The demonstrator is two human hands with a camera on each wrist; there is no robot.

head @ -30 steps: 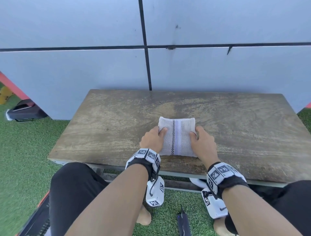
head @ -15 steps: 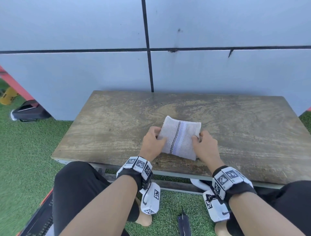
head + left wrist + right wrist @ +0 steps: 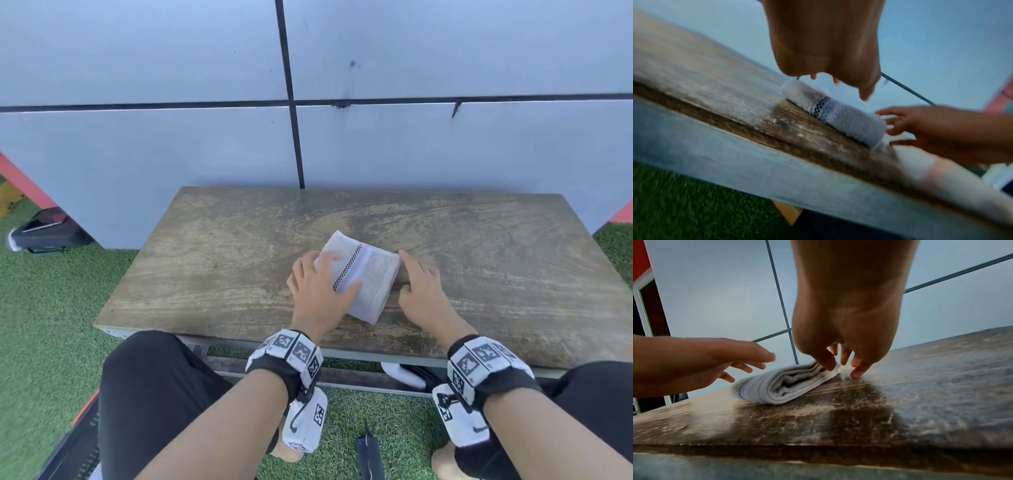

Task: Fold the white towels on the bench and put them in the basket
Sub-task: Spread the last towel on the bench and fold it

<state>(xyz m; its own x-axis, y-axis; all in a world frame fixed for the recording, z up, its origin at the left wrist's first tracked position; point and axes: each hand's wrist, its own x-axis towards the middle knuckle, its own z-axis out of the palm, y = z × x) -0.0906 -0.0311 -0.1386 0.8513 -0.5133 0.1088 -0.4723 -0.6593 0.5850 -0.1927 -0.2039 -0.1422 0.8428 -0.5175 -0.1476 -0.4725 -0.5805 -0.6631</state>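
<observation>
Pale grey wall panels [image 3: 137, 154] with dark seams stand behind the worn wooden counter [image 3: 222, 246], which sits on green artificial turf [image 3: 41, 325]. On the counter's middle, nearer its front edge, lies the folded white towel [image 3: 368, 287], turned at an angle, a checked and pale blue stripe running across it and its layered open edges facing right. The left hand [image 3: 317, 291] rests on the towel's left part, its grip apart with fingers spread, while the right hand [image 3: 423, 291] has its grip apart too, fingertips [image 3: 857, 374] touching the counter at the towel's right edge.
</observation>
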